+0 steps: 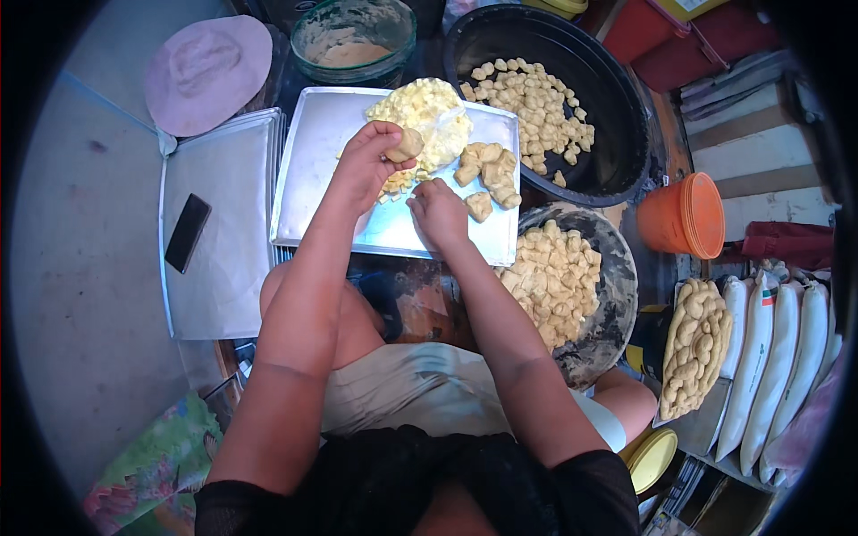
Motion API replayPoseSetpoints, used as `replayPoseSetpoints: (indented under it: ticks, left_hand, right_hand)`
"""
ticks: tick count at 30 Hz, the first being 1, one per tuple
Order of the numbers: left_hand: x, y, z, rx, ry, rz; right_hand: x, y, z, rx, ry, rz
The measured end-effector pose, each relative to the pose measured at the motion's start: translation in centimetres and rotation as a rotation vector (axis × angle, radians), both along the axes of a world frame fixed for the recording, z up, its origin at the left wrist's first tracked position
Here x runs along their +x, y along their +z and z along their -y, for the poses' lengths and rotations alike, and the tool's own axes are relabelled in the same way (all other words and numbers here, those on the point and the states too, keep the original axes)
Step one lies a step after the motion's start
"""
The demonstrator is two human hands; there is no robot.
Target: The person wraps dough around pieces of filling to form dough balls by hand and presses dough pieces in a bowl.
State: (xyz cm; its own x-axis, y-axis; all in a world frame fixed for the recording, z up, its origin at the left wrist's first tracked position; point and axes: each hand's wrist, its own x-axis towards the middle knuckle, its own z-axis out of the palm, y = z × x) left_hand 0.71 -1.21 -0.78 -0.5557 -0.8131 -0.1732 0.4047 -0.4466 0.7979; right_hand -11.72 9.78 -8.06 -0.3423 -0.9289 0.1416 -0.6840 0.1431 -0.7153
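L hand [362, 168] is raised approx. over middle of the tray [308, 143]; fingers [382, 131] bent, closed in a pinch vs. thumb, back of hand twd tray's L edge. L wrist [341, 198] nearly straight; L forearm [304, 322] runs up & slightly R, crossing tray's near edge. R hand [440, 214] is lower, btwn tray's middle & near edge; fingers curled down, tips partly hidden, knuckles up. R forearm [500, 308] slants up-L, crossing near edge by the near R corner. Hands near each other, not touching.
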Motion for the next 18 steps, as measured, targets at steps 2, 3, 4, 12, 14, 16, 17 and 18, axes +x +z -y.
replayPoseSetpoints:
  ticks: [2,3,4,12,14,16,17,18]
  left_hand:
    - [-0.2,0.4,-0.4,0.044,-0.029,-0.045]
    - [-0.1,0.5,-0.5,0.044,-0.025,-0.045]
    - [-0.1,0.7,-0.7,0.023,-0.037,-0.036]
    - [-0.9,1.7,-1.8,0.052,-0.116,0.003]
    - [-1.3,2.0,-2.2,0.052,-0.115,-0.011]
    - [-1.4,2.0,-2.4,0.055,-0.108,-0.018]
    - [-1.4,2.0,-2.4,0.067,-0.100,-0.006]
    - [-1.4,1.8,-2.5,0.081,-0.093,0.007]
  right_hand:
    - [-0.6,-1.0,0.4,-0.034,-0.054,0.123]
    - [-0.7,-0.6,0.5,-0.109,-0.101,0.384]
    - [-1.2,-0.1,0.7,-0.195,-0.109,0.622]
    - [-0.5,7.5,1.4,-0.619,-0.072,0.630]
    - [-1.2,6.7,0.9,-0.539,-0.086,0.567]
    - [-1.1,6.8,0.7,-0.455,-0.097,0.513]
    - [-1.0,6.8,0.7,-0.479,-0.078,0.320]
    - [-0.8,6.9,0.6,-0.498,-0.061,0.126]
